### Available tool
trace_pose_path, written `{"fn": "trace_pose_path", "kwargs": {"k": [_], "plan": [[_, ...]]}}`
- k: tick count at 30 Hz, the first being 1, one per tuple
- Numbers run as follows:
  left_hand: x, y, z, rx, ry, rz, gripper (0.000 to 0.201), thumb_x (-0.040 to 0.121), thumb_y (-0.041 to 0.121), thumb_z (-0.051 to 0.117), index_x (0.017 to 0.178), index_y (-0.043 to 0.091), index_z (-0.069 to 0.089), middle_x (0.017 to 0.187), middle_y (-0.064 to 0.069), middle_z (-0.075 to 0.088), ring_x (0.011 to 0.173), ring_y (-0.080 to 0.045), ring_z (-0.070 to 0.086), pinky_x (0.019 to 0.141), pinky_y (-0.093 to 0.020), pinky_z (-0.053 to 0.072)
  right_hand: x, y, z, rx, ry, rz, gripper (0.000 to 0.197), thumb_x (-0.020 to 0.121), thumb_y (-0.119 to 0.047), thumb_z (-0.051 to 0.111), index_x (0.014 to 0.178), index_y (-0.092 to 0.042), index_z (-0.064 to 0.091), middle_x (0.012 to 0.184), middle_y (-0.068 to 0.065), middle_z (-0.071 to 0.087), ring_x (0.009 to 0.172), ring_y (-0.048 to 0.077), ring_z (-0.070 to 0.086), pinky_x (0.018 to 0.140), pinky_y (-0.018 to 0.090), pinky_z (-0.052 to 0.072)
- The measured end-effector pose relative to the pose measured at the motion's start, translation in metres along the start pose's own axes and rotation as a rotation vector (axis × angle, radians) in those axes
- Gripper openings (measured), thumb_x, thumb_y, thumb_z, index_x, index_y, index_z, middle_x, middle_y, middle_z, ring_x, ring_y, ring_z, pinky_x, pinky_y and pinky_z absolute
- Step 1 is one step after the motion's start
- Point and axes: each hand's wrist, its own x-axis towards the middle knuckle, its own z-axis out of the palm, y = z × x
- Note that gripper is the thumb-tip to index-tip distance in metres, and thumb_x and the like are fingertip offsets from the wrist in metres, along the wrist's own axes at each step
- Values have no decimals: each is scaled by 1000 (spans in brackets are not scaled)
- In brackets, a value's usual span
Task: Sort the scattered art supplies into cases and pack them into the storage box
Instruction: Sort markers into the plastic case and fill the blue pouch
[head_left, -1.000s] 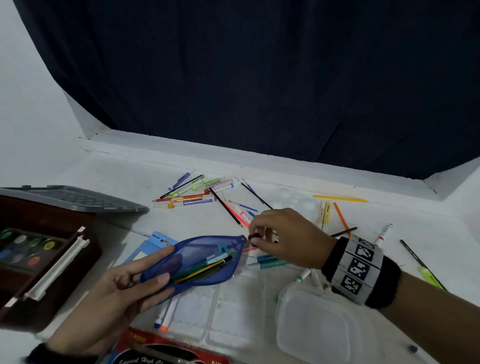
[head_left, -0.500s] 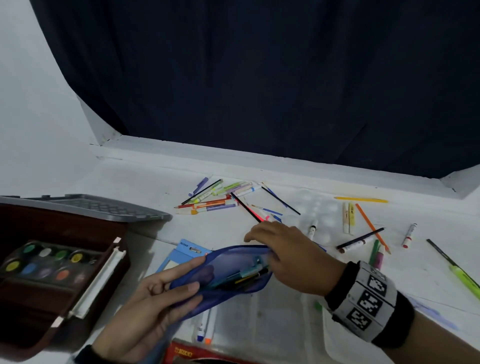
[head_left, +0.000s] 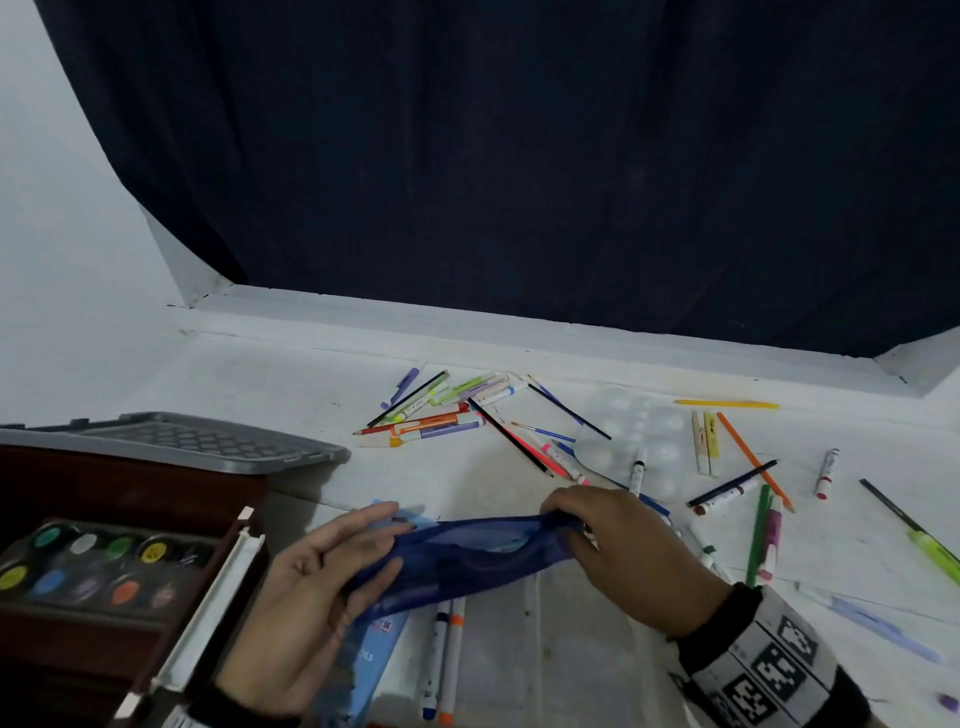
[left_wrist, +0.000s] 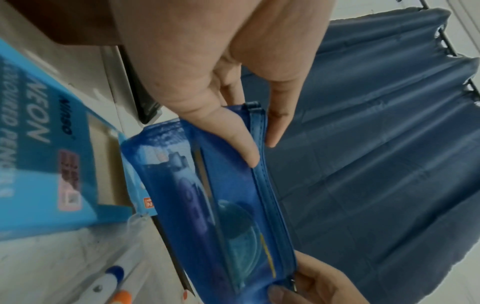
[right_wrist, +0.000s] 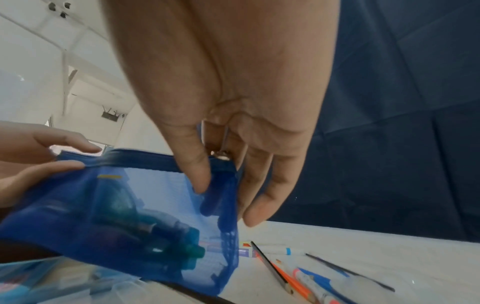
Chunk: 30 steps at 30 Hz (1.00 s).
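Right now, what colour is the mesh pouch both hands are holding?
Blue see-through mesh pouch, with a darker blue zipper edge; clearest from the right wrist.

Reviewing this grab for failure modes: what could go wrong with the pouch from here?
1. The blue mesh pouch hangs between pinches of the left hand and right hand; a slipped corner could spill its pens.
2. Many loose markers remain scattered; lowering the pouch could knock some.

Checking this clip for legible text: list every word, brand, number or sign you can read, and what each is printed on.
"NEON": light blue cardboard pack under the blue mesh pouch, left wrist view.
Small dark brand word above it: too blurred to read.
Larger white line below it, and the pink code patch: unreadable.
Wristband: black-and-white square marker codes, no words.
Marker pens: print too small.
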Motion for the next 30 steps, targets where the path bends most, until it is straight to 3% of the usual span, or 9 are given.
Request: {"fn": "trace_pose_path", "kwargs": {"k": [6,8,13,17,19,21,23,26,30], "plan": [[17,0,-4,223,-3,237,34,67,9,84,100,10,76,106,-16,74,98,-25,72,78,-28,61,8,-15,-14,-121,83,-62,22,86,-10,49,95,-20,66,88,-2,65,78,17,61,71,33,50],[19,-2,-3,378,15,348,24,76,2,78,97,12,76,104,-9,75,102,-26,70,79,-26,60,9,-22,-15,-84,120,-66,21,87,-13,46,93,-22,64,86,-4,63,77,15,60,69,35,51],[16,-1,6,663,14,587,33,81,-10,71,94,20,75,104,3,71,102,-15,66,81,-15,53,5,-38,0,34,240,-37,18,93,-13,53,95,-28,61,87,-14,59,78,6,54,70,28,47],[18,-5,-1,1085,33,759,37,82,16,80,109,38,68,123,15,59,121,-21,53,101,-27,39,-2,-49,19,263,358,47,20,90,-4,64,91,-24,64,82,-14,61,76,6,57,67,17,43],[17,-5,-2,1252,21,671,37,83,43,73,117,51,60,136,17,50,131,-22,41,104,-29,31,-4,-50,27,388,391,121,17,87,-10,72,89,-26,64,81,-15,65,77,6,63,67,17,48],[12,-5,0,1364,-16,554,46,79,71,50,124,61,49,143,26,40,136,-14,30,104,-41,34,-4,-47,32,459,421,172,19,83,-14,77,88,-28,65,82,-16,68,80,6,67,68,27,55],[5,-5,7,1362,-70,571,47,80,75,42,122,58,53,136,32,43,128,-4,36,101,-48,39,-5,-46,34,466,436,175,21,81,-13,79,88,-28,66,82,-16,69,80,6,68,68,28,56],[-5,-2,28,1311,-175,710,34,88,67,46,112,48,63,113,27,57,108,1,54,92,-42,40,-7,-49,32,482,455,128,19,80,-10,80,87,-25,70,82,-16,70,79,8,68,66,22,54],[-8,4,54,1384,-151,850,31,90,68,46,95,44,64,95,25,59,92,1,55,84,-35,30,-7,-55,22,466,464,20,21,78,-2,79,87,-20,74,84,-16,71,78,6,69,66,18,53]]}}
